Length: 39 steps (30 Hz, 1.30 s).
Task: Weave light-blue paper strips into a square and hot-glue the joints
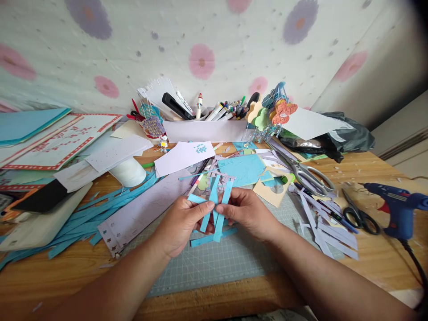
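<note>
Both my hands meet above the cutting mat, gripping crossed blue paper strips (pixel 220 224). The thumb of my left hand (pixel 187 218) presses on the strips from the left, its fingers curled beneath. From the other side, my right hand (pixel 247 211) pinches a near-upright strip between thumb and fingers. Some strips run lengthwise and at least one runs across; how they join is hidden by the fingers. Just below the hands a blue strip lies across the grey cutting mat (pixel 214 272). A blue paper sheet (pixel 242 169) lies beyond my hands.
A blue glue gun (pixel 399 207), black scissors (pixel 359 218) and large grey-handled scissors (pixel 310 176) lie right. Blue strips (pixel 110 205) pile up left beside a white roll (pixel 129 173). Pens (pixel 224 109) stand at the back. Purple scraps (pixel 329 227) lie right of the mat.
</note>
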Each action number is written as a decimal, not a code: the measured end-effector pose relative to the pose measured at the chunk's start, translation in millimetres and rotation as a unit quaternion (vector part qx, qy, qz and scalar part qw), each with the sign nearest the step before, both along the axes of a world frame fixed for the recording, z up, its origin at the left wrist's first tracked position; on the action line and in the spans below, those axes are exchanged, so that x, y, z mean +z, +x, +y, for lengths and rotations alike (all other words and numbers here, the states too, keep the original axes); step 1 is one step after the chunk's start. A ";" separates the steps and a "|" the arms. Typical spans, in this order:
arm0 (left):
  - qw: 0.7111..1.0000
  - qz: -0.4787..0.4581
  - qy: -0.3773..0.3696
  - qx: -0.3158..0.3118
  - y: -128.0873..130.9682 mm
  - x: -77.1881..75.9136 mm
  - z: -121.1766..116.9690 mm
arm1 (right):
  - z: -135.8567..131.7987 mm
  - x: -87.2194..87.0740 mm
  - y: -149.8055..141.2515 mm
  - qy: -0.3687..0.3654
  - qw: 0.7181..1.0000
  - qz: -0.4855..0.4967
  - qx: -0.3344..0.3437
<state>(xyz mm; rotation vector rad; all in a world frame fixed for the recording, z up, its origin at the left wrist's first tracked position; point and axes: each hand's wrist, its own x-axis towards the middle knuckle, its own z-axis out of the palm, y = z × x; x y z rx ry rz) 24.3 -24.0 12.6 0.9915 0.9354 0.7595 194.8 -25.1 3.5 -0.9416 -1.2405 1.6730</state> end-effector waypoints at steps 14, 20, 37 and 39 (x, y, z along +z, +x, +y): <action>0.983 0.145 0.102 0.057 -16.3 5.5 14.9 | 6.6 0.9 5.6 -0.033 0.994 0.012 -0.103; 0.785 0.482 0.361 0.146 -52.5 6.8 47.2 | 15.2 1.4 23.4 -0.046 0.980 0.035 -0.189; 0.711 0.520 0.424 -0.209 -12.7 -4.4 17.1 | 15.7 -1.1 20.7 -0.024 0.986 0.010 -0.165; 0.705 0.521 0.433 -0.208 -12.4 -4.4 17.2 | 15.5 -1.1 20.2 -0.026 0.986 0.009 -0.163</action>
